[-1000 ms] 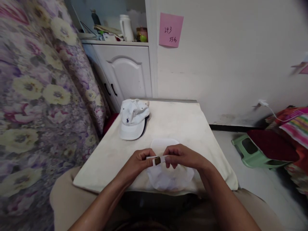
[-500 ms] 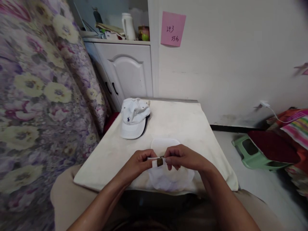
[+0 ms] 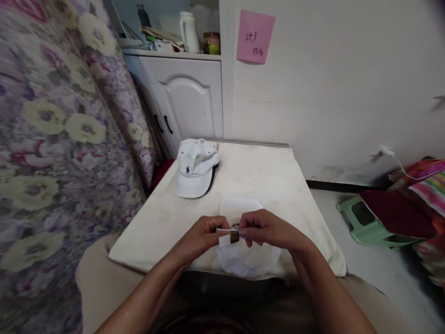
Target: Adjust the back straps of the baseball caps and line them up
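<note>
A white cap [image 3: 243, 253] lies brim away from me at the near edge of the cloth-covered table [image 3: 257, 171]. My left hand [image 3: 205, 234] and my right hand [image 3: 264, 228] are both pinched on its white back strap [image 3: 225, 229], held just above the cap. A small brass buckle [image 3: 234, 237] hangs on the strap between my fingertips. A second white cap [image 3: 194, 168] with a small dark logo rests at the table's far left, apart from my hands.
A flowered fabric surface [image 3: 59, 130] rises close on the left. Behind the table stand a white cabinet [image 3: 187, 99] with a jug and clutter on top, and a wall with a pink note [image 3: 255, 37]. A green stool [image 3: 368, 222] with a dark red cushion sits on the floor at right.
My two hands have drawn closer together along the strap, and the buckle has tilted and shifted slightly right. The view has drifted a little.
</note>
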`<state>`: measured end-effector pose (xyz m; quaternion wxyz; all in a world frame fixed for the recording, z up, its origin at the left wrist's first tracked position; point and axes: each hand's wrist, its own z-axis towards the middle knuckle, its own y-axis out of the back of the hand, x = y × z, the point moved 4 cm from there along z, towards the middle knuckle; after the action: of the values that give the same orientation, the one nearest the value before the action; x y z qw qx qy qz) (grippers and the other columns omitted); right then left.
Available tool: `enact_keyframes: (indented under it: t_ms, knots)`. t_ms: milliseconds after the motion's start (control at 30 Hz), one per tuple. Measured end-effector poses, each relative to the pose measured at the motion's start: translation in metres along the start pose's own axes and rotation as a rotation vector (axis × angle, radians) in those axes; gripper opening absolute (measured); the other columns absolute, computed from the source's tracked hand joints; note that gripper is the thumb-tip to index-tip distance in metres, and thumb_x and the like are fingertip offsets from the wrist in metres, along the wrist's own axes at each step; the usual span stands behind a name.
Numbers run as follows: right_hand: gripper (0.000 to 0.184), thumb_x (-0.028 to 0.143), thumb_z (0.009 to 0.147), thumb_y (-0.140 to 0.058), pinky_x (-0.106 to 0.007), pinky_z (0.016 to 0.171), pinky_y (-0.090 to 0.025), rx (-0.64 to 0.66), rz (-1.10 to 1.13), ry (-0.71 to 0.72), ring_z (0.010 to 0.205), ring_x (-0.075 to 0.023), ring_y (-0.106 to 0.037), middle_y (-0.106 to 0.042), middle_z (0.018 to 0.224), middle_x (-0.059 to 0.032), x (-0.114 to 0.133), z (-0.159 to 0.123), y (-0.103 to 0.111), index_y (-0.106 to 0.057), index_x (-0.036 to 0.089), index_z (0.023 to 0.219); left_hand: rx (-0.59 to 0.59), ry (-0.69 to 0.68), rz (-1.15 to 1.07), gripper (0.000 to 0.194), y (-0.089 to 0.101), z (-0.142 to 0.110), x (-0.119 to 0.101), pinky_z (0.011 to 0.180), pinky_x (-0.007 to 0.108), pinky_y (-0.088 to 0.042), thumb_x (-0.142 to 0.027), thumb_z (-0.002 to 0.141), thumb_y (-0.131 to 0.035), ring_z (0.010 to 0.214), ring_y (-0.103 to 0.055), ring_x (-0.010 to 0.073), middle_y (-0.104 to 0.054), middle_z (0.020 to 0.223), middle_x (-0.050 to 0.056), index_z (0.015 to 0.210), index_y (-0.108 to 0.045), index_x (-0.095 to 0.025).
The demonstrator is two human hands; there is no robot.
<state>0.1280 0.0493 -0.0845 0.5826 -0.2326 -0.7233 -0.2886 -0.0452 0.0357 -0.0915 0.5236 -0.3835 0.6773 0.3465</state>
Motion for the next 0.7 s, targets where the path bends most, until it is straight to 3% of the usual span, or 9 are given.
enact_keyframes:
  t_ms: [167,300,500,700]
  knots:
    - [0.011,0.027,0.087,-0.061,-0.020,0.049,-0.035,0.008,0.004,-0.011,0.053,-0.0083,-0.046,-0.062,0.064,0.0025,-0.002,0.000,0.000,-0.062,0.017,0.081,0.043,-0.037,0.006,0.028,0.003,0.000,0.000,0.059,0.024,-0.029,-0.038,0.081,-0.069,0.063,-0.042,0.0125,-0.051,0.064,-0.003,0.068,-0.061,-0.014]
    - [0.013,0.028,0.088,-0.060,-0.020,0.049,-0.035,0.012,0.000,-0.009,0.054,-0.0086,-0.047,-0.062,0.065,0.0021,-0.004,0.001,0.001,-0.062,0.017,0.082,0.097,-0.077,0.037,0.037,0.008,-0.002,0.001,0.062,0.025,-0.031,-0.045,0.090,-0.057,0.066,-0.042,0.0134,-0.050,0.067,-0.002,0.072,-0.062,-0.014]
    - [0.012,0.027,0.088,-0.058,-0.020,0.048,-0.032,0.016,0.005,-0.015,0.052,-0.0077,-0.044,-0.061,0.064,0.0029,-0.007,0.002,0.001,-0.062,0.017,0.083,0.086,-0.100,0.106,0.040,0.014,-0.004,-0.001,0.072,0.027,-0.038,-0.043,0.096,-0.047,0.076,-0.051,0.0173,-0.064,0.079,0.002,0.083,-0.072,-0.016]
    - [0.013,0.029,0.087,-0.059,-0.020,0.048,-0.030,0.008,0.020,-0.032,0.051,-0.0078,-0.043,-0.061,0.064,0.0029,-0.007,0.002,0.000,-0.062,0.017,0.083,0.061,-0.143,0.160,0.040,0.017,-0.006,-0.008,0.070,0.027,-0.039,-0.042,0.095,-0.046,0.074,-0.053,0.0179,-0.069,0.080,0.004,0.084,-0.075,-0.017]
